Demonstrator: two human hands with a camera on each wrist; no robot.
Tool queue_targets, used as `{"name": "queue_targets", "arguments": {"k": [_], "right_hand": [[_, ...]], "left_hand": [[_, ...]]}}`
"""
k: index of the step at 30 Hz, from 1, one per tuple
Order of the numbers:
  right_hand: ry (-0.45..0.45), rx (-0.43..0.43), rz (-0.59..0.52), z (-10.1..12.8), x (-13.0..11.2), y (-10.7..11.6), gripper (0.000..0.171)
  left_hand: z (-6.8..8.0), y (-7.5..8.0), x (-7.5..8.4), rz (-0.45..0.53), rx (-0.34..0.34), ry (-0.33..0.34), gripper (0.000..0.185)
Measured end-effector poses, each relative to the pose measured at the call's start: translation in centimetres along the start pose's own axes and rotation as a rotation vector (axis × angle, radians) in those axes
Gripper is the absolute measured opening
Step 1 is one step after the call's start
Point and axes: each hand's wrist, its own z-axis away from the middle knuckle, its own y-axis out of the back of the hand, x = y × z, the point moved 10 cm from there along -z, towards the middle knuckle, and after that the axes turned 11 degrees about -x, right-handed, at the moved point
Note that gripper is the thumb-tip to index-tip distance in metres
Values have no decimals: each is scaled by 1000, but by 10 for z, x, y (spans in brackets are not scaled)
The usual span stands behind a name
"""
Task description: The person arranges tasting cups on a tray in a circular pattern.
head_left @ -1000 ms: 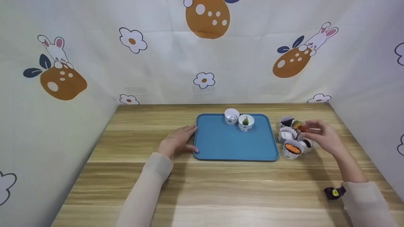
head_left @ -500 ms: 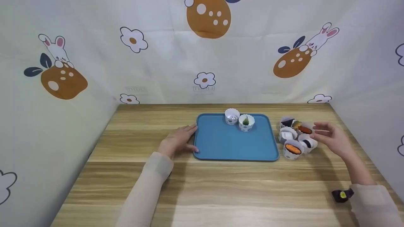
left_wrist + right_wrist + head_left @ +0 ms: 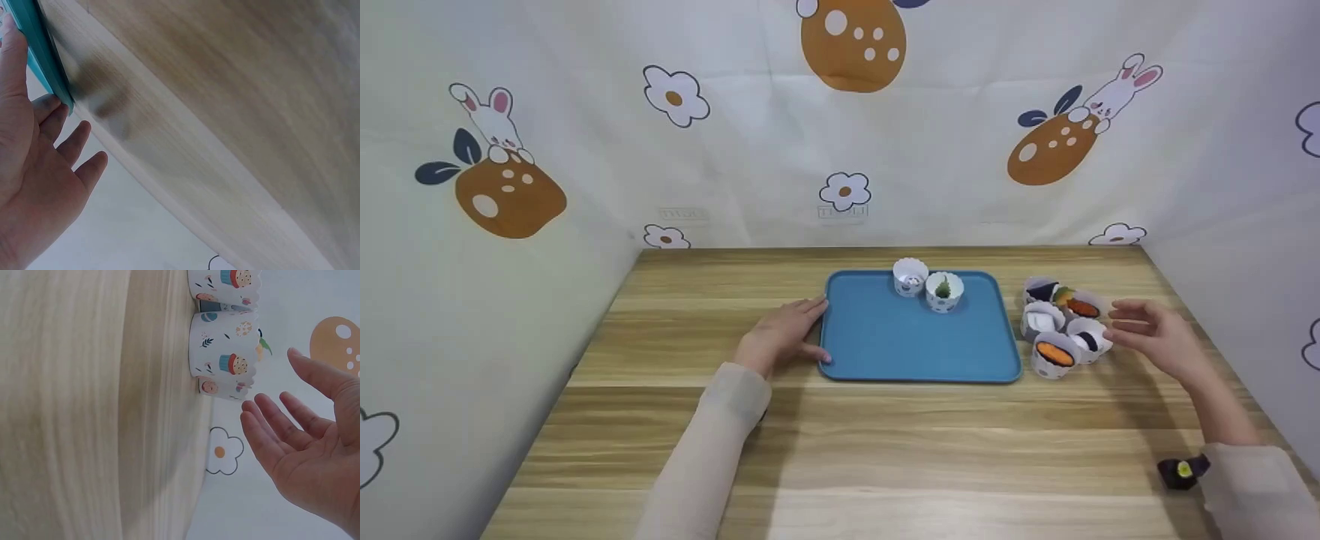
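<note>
My left hand (image 3: 784, 337) rests against the left edge of the blue tray (image 3: 915, 345), fingers extended along it, thumb at the near corner. Near the tray's back edge stand a white paper cup (image 3: 910, 279) and a cup with a green leaf (image 3: 943, 300). Right of the tray several paper cups are clustered, including one with an orange top (image 3: 1054, 355), one with a black band on white (image 3: 1089, 340) and one with a red top (image 3: 1084, 307). My right hand (image 3: 1162, 341) hovers beside them, empty, fingers loosely spread. In the right wrist view a cupcake-printed cup (image 3: 222, 346) stands beyond the fingertips.
Printed cloth (image 3: 735, 165) walls in the wooden table (image 3: 885, 450) at the back and both sides. A small dark object with a yellow-green spot (image 3: 1181, 472) sits at my right cuff. A white-filled cup (image 3: 1041, 321) stands at the cluster's left side.
My right hand has drawn back from the cup with the red top, moving right and slightly toward me, uncovering the cups. The left hand and tray have not moved.
</note>
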Motion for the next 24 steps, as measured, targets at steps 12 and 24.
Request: {"name": "queue_targets", "arguments": {"k": [12, 24], "right_hand": [[-10, -114, -153, 2, 17, -10, 63], [-79, -222, -154, -4, 27, -29, 66]], "left_hand": [[-2, 0, 0, -3, 8, -10, 102], [-1, 0, 0, -2, 6, 1, 102]]}}
